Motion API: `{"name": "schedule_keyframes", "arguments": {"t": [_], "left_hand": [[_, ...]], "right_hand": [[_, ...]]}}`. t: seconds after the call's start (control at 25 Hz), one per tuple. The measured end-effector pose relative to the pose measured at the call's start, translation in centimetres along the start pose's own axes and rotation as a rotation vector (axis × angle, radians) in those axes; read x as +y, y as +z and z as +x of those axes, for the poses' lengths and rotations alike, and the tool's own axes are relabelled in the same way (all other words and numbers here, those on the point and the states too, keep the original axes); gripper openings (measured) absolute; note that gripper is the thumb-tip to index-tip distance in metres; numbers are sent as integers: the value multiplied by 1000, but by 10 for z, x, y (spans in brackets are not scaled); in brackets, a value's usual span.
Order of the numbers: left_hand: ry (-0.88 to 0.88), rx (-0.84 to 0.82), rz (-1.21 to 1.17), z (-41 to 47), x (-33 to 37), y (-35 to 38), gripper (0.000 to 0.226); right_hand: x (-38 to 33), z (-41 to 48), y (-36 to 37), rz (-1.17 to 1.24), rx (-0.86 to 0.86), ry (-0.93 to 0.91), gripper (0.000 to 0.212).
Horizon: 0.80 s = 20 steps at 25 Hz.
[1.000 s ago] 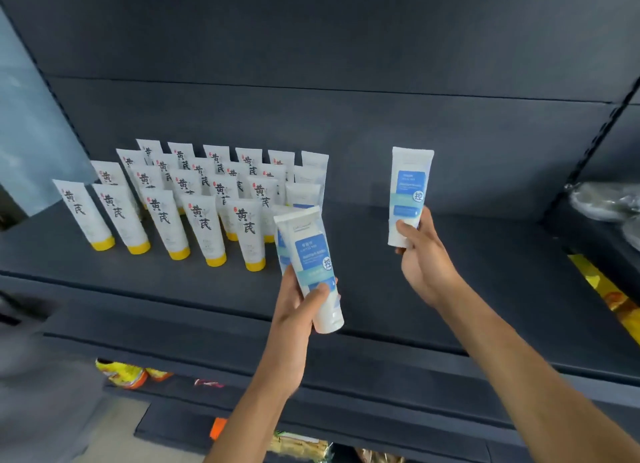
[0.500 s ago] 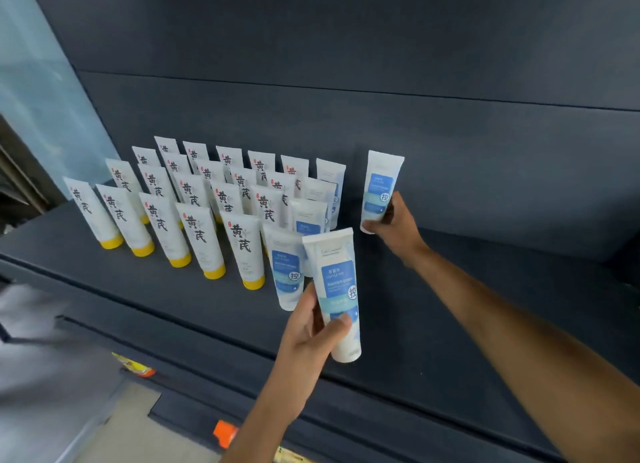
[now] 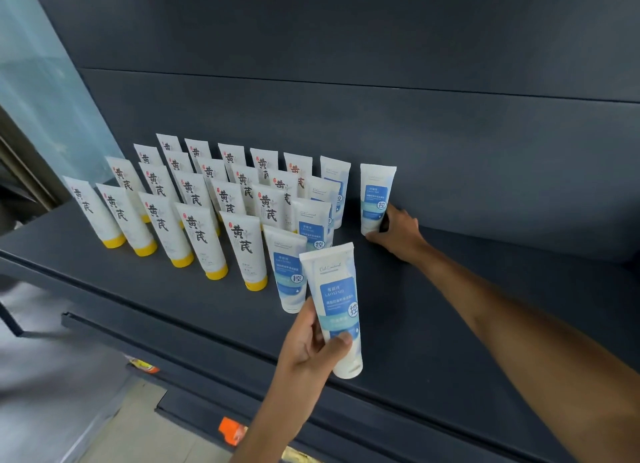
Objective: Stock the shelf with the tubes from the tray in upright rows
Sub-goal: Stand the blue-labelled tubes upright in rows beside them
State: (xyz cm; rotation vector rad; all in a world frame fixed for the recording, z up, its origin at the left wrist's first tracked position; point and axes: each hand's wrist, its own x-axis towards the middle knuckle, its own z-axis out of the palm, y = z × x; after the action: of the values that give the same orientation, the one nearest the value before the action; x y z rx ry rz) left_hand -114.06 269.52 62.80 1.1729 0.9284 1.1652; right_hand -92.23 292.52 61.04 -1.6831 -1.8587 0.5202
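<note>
Several white tubes with yellow caps [image 3: 207, 241] stand upright in rows on the dark shelf [image 3: 450, 324]. To their right runs a row of white tubes with blue labels [image 3: 289, 275]. My left hand [image 3: 311, 345] grips one blue-label tube [image 3: 337, 310] near the shelf's front, right of that row. My right hand [image 3: 398, 232] holds another blue-label tube [image 3: 375, 199] by its base, upright at the back of the shelf near the back panel. The tray is not in view.
The dark back panel [image 3: 415, 116] rises behind the rows. The shelf's front lip [image 3: 173, 310] runs diagonally below the tubes. Orange packaging [image 3: 232, 431] shows on a lower level. A glass pane [image 3: 45, 81] stands at the left.
My right hand carried its tube from mid-air down to the shelf's back, beside the blue-label row. My left hand's tube stayed near the front. The camera moved closer and leftward.
</note>
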Motion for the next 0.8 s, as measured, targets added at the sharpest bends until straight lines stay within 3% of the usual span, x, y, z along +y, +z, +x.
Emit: {"name": "schedule_keyframes", "arguments": {"t": [0.44,0.6,0.68,0.8], "left_hand": [[24,-7,76,0,3,3,56],[55,42,136,0,1,12,50],[80,58,159,5,1,19,48],[96,93,195,25,3,36,49]], "right_hand": [[6,-4,0,-26,18,72,54],[13,-27,-11,-50,131,140,45],[15,-50,-22,-35,154,123,30],[9,-95,-41,129,-39,13,20]]}}
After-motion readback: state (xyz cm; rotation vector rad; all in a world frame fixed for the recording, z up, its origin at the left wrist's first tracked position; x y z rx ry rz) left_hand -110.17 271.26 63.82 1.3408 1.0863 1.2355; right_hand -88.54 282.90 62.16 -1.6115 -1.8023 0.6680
